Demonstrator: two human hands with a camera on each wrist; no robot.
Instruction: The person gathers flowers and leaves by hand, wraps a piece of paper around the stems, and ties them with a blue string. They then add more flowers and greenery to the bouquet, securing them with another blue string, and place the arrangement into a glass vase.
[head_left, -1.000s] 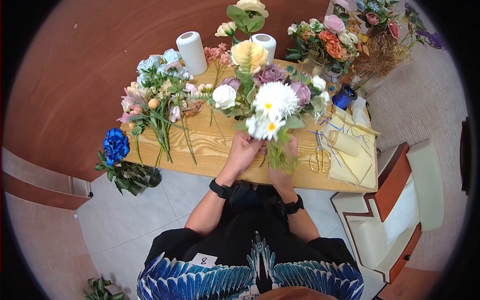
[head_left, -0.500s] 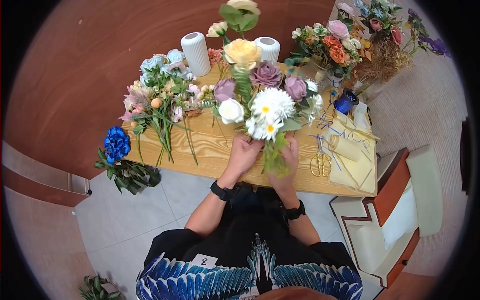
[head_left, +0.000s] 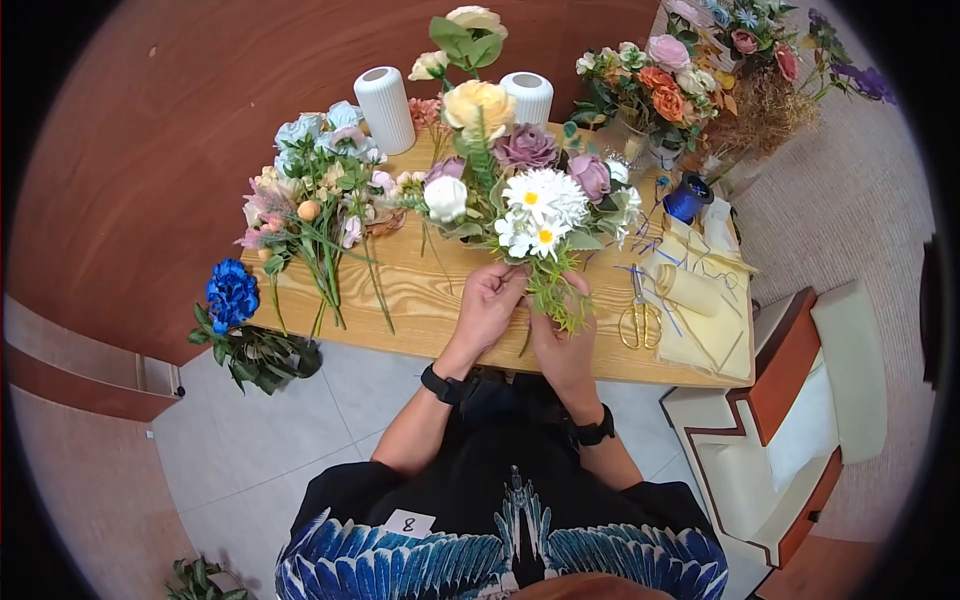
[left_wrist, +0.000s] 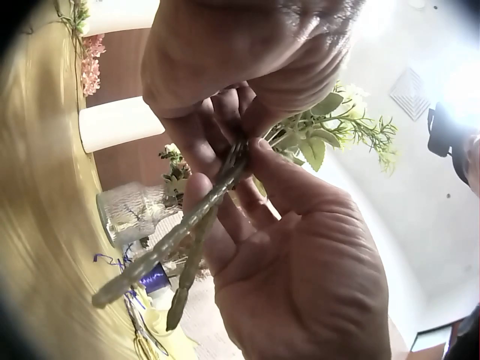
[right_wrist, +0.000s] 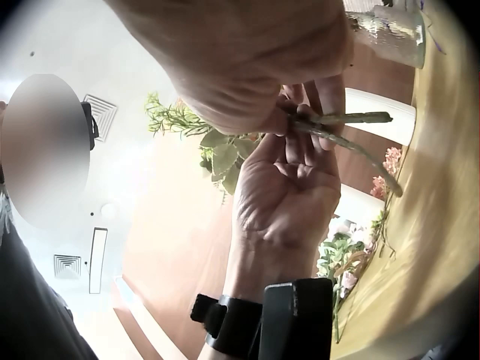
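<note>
Both hands hold a bouquet of artificial flowers (head_left: 527, 146) upright over the table's front edge. It has a yellow rose (head_left: 478, 108), purple roses, a white rose (head_left: 446, 199), white daisies (head_left: 540, 205) and a green sprig (head_left: 560, 298) drooping at the front. My left hand (head_left: 488, 308) pinches the stems (left_wrist: 199, 217) just under the blooms. Opposite it, my right hand (head_left: 565, 350) grips the same stems with thumb and fingers. In both wrist views the stem ends stick out below the hands, towards the table. Part of the right fingers is hidden behind the sprig in the head view.
Loose flower stems (head_left: 325, 260) lie on the table's left, with a blue flower (head_left: 232, 295) beyond its edge. Two white vases (head_left: 385, 110) stand behind. On the right are gold-handled scissors (head_left: 640, 322), a blue ribbon spool (head_left: 688, 197), yellow wrapping (head_left: 700, 330) and filled vases (head_left: 663, 150).
The bouquet has turned a little in the hands: the daisies and sprig have shifted, and its tall top blooms lean further left. Both hands stay on the stems.
</note>
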